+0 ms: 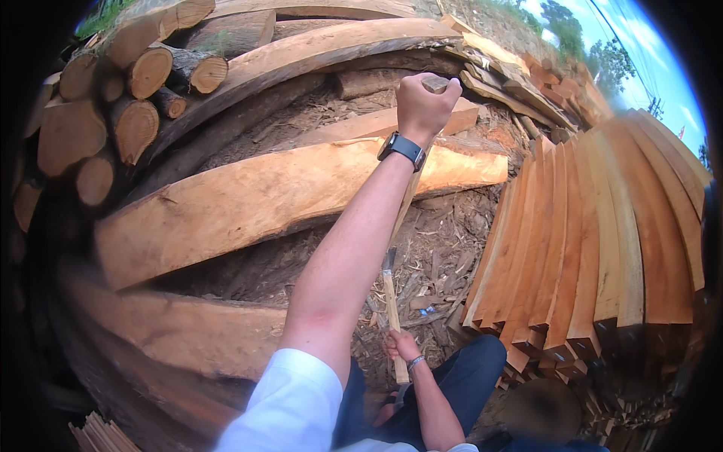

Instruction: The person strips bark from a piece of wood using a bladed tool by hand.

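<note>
My left hand (pixel 423 107), with a dark watch (pixel 402 151) at its wrist, reaches far out above the slabs. Its fingers are closed round the top end of a narrow wooden stick (pixel 407 202), which runs down behind the forearm. Lower down, near my bent knee, my right hand (pixel 403 346) grips a hand tool with a pale wooden handle (pixel 391 297). A small dark metal head (pixel 389 260) tops that handle, just under the stick's lower end; its exact kind is unclear. Behind my left arm lies a broad pale wood slab (pixel 233 203).
Cut logs (pixel 135 124) are piled at the left. On the right stands a large stack of sawn boards (pixel 595 233). A long curved slab (pixel 324 49) crosses the back, and another slab (pixel 203 328) lies nearer. Bark and wood chips (pixel 444 233) cover the ground between.
</note>
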{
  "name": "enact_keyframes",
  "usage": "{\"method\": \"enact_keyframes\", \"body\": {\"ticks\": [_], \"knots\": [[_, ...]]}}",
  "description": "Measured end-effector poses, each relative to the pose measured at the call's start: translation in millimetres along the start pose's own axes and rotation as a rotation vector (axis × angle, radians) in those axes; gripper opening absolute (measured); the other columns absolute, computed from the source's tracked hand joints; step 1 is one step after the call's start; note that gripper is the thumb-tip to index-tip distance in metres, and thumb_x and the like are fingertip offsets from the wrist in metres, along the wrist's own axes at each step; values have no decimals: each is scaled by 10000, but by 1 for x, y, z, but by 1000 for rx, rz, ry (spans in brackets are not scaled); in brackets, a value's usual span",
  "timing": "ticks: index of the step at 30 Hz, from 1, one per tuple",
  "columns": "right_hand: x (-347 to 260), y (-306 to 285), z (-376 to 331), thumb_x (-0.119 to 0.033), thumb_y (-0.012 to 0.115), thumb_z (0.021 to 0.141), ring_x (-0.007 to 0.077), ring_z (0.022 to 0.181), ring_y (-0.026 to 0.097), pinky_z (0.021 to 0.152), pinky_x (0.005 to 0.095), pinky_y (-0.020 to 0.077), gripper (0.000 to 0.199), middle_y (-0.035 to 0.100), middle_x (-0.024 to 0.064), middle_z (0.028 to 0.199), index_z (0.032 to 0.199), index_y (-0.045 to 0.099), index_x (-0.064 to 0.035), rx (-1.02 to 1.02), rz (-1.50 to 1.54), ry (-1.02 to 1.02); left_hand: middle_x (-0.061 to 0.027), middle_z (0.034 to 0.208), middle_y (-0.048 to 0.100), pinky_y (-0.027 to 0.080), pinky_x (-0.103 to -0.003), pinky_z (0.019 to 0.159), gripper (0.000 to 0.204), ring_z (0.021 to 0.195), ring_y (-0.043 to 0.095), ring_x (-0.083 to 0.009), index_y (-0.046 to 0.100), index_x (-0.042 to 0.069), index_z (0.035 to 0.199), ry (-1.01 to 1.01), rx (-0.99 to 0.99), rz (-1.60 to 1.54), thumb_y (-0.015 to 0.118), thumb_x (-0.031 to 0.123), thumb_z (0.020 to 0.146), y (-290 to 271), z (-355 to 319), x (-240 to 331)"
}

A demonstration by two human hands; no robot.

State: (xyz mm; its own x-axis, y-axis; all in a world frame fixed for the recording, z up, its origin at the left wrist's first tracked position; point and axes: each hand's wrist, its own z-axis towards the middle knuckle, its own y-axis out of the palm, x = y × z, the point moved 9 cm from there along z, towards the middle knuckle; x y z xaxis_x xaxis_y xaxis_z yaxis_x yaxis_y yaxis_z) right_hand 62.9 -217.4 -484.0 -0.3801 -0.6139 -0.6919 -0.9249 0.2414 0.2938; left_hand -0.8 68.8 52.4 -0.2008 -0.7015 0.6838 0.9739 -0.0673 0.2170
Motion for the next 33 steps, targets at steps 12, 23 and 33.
{"method": "enact_keyframes", "body": {"ticks": [12, 23, 33], "knots": [[-53, 17, -28, -227, 486, 994, 144, 354, 435, 318, 324, 384, 192, 429, 22, 527, 937, 463, -44, 243, -309, -359, -58, 551, 628, 451, -246, 432, 287, 456, 592, -106, 651, -17, 646, 58, -1, -28, 677, 187, 847, -5, -1, 2], [-14, -22, 6, -275, 545, 906, 476, 845, 634, 788, 522, 504, 362, 642, 317, 846, 996, 568, 75, 459, -895, -301, -44, 510, 604, 432, -290, 490, 294, 471, 563, -114, 643, -8, 601, -12, -19, -48, 688, 218, 783, 12, -3, -3], [-68, 3, -42, -228, 521, 941, 472, 806, 627, 703, 506, 497, 299, 618, 298, 735, 908, 550, 69, 696, -871, -625, -73, 543, 635, 454, -296, 512, 286, 498, 607, -148, 658, -10, 619, 19, 32, -24, 694, 232, 767, 1, -4, -4]]}}
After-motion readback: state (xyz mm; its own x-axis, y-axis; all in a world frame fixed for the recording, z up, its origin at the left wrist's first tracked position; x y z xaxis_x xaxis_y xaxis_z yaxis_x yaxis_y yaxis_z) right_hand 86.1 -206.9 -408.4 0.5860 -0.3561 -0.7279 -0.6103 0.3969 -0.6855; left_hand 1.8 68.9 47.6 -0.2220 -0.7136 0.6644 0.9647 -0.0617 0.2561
